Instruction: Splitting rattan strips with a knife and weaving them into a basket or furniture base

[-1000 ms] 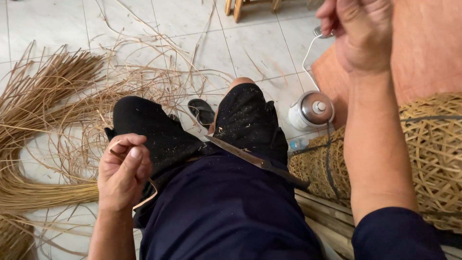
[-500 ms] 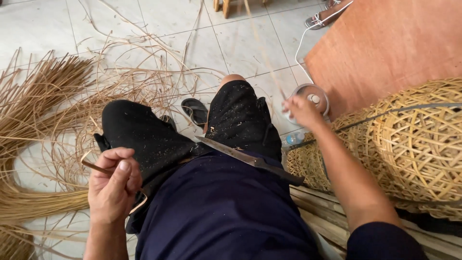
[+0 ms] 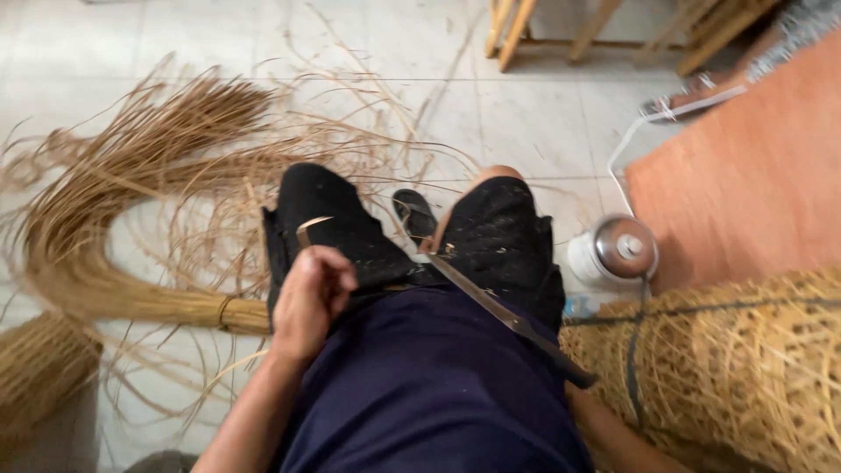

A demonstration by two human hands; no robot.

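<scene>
Now the left hand (image 3: 311, 298) is curled tight around a thin cane strip (image 3: 311, 226) over the lap. Long knife (image 3: 499, 311) lies across the thighs; right hand out of sight.

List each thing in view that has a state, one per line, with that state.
Left hand: closed on a thin tan cane strip, which curls above it.
Right hand: out of view; only the forearm shows.
Long metal knife: lying across the lap, unheld.
Round metal-lidded white canister: upright, lid on.
Tied bundle of tan cane: lying on the floor.
</scene>
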